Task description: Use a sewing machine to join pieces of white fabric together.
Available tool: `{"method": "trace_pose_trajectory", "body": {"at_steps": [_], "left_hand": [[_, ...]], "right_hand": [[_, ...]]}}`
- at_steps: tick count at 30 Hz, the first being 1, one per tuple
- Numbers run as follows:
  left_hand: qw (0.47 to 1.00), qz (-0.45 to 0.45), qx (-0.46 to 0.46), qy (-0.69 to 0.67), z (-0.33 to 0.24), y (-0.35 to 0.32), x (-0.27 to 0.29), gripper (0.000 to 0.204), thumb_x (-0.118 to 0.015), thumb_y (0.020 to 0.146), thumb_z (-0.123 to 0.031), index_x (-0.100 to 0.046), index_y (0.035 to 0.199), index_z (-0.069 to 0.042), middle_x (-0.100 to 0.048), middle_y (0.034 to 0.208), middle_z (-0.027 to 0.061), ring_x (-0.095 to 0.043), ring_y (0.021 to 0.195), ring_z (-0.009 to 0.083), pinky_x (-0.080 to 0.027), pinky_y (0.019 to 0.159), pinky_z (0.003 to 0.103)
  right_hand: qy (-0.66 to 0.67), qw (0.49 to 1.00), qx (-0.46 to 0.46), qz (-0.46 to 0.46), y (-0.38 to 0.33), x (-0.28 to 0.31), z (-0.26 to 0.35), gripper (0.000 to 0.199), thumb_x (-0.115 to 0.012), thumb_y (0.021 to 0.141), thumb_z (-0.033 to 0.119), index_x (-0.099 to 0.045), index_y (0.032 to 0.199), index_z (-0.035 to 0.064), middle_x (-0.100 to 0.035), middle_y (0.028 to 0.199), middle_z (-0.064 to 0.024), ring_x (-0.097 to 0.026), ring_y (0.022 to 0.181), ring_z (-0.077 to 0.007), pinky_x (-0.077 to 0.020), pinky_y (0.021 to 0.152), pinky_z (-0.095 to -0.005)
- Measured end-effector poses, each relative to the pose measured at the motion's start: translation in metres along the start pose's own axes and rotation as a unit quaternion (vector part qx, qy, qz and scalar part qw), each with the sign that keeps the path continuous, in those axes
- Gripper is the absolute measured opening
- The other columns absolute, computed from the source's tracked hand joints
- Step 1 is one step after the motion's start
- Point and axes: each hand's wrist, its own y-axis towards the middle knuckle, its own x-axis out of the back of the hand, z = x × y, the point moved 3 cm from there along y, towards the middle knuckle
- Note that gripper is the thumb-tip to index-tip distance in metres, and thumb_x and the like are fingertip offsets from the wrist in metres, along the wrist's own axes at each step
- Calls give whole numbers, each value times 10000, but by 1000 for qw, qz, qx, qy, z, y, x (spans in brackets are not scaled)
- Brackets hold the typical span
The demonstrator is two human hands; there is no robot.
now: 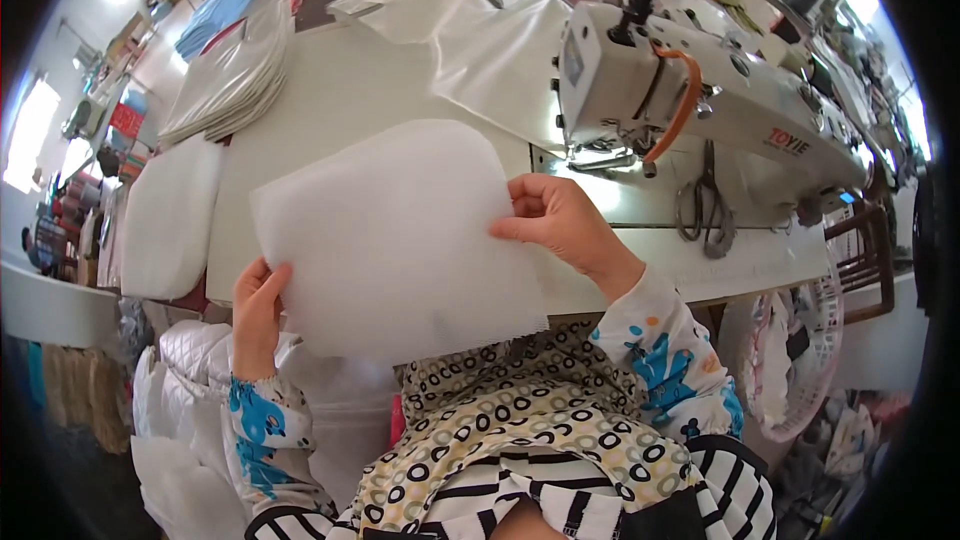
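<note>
A white fabric panel (pixel 390 240) with a rounded top edge is stretched between my two hands, over the front of the sewing table (pixel 330 90). My left hand (pixel 260 312) pinches its left edge between thumb and fingers. On the right edge, my right hand (pixel 562 228) grips it the same way, fingers curled behind. The panel's lower edge looks slightly frayed and hangs past the table's front, above my patterned apron (pixel 480 390). To the right of my right hand stands a white sewing machine (pixel 720 90) with an orange band near its needle area.
Black scissors (pixel 708 205) lie right of the needle area. Glossy white fabric (pixel 490 50) spreads behind the panel. A stack of shiny pieces (pixel 228 75) and a padded white piece (pixel 172 218) sit at left. A pink basket (pixel 800 365) stands below the table at right.
</note>
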Motion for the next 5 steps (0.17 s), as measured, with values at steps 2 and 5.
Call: {"method": "trace_pose_trajectory", "body": {"at_steps": [2,5], "left_hand": [[1000,2,-5,-10,1,0,-1,291,-651,978,-112,-653,1221,49,-740,1053,74,-701,866,119,-543,733,237],[999,5,-32,-26,-1,-1,-2,309,-662,979,-104,-648,1245,52,-736,1116,107,-706,966,144,-548,858,250]], "right_hand": [[-6,1000,9,4,-1,1,-1,280,-788,857,44,-703,1118,-11,-744,918,-29,-686,815,-73,-543,769,-219],[-31,999,11,5,1,3,-6,298,-797,856,48,-701,1132,-14,-751,929,-36,-692,809,-77,-547,775,-223]]}}
